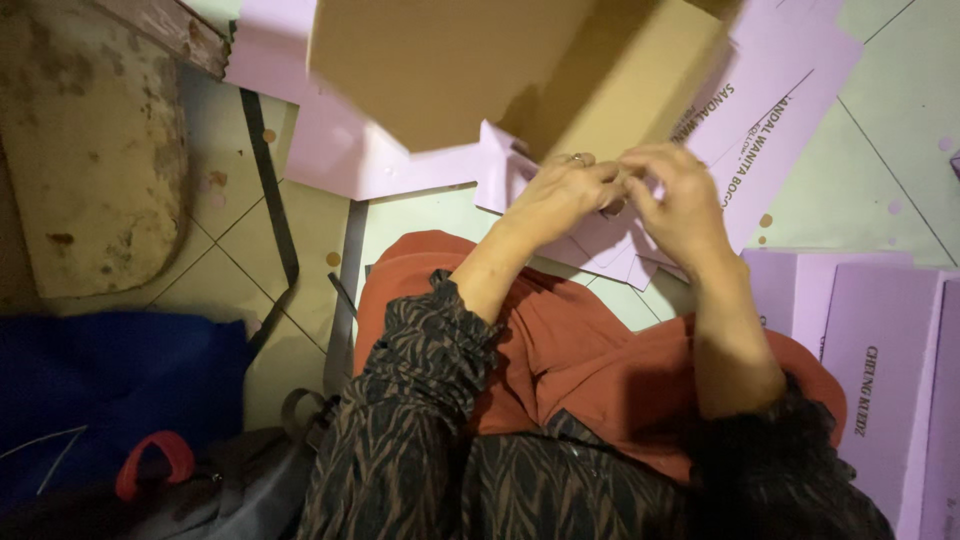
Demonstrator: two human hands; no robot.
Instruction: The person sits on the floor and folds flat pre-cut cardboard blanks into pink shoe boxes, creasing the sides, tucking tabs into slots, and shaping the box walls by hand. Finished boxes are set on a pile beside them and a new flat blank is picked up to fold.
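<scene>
A flat cardboard box blank, lilac outside and brown inside, is lifted over my lap. My left hand and my right hand meet at its lower edge, both pinching a lilac flap between the fingers. A ring shows on my left hand. My rust-red trousers and dark patterned sleeves lie below the hands.
More lilac box blanks lie on the tiled floor, one pile at the right and sheets at the top. A blue cloth, a dark bag with a red handle and a worn board are at the left.
</scene>
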